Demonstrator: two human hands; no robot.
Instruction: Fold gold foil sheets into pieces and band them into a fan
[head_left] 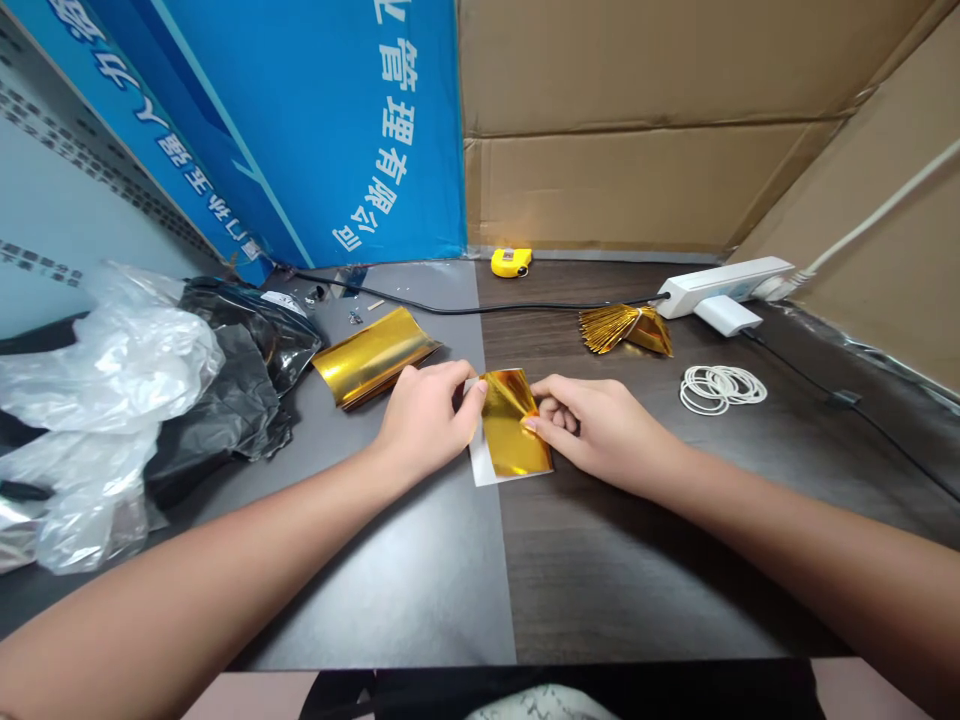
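A sheet of gold foil paper (517, 435) with a white strip along its left side lies at the middle of the table. My left hand (435, 405) pinches its upper left edge between thumb and fingers. At its right edge my right hand (585, 420) is closed on the sheet, and the foil creases towards those fingertips. Left of my hands rests a curved stack of gold foil sheets (375, 355). Farther back on the right is a fanned bundle of folded gold foil (622, 328), bound with a white band.
White rubber bands (724, 388) lie at the right. Behind them is a white power strip (727, 285) with a plugged-in adapter and cables. A yellow tape measure (511, 262) sits by the cardboard wall (600, 190). Crumpled plastic bags (135, 370) crowd the left side.
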